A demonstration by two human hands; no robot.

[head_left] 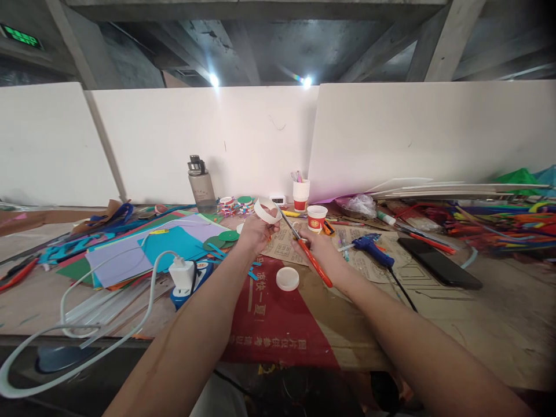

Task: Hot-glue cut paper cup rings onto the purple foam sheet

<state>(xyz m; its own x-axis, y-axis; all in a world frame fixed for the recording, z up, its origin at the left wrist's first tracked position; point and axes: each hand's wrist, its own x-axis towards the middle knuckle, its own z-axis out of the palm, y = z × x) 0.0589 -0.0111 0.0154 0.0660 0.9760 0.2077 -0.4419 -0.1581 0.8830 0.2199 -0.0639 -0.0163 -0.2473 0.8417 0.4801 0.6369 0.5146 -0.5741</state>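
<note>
A thin, light, floppy paper ring (267,209) is pinched by the left hand (256,231); orange-handled scissors (304,246) are gripped by the right hand (319,246).

— From my screen, the metal scissors (309,255) show orange-red handles; the curled paper ring (267,209) is white.

— I see a blue plastic glue gun (370,245), red-and-white paper cup (317,218).

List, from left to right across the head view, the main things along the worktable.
coloured paper sheets → water bottle → left hand with white paper ring → right hand with scissors → blue glue gun → black phone
</note>
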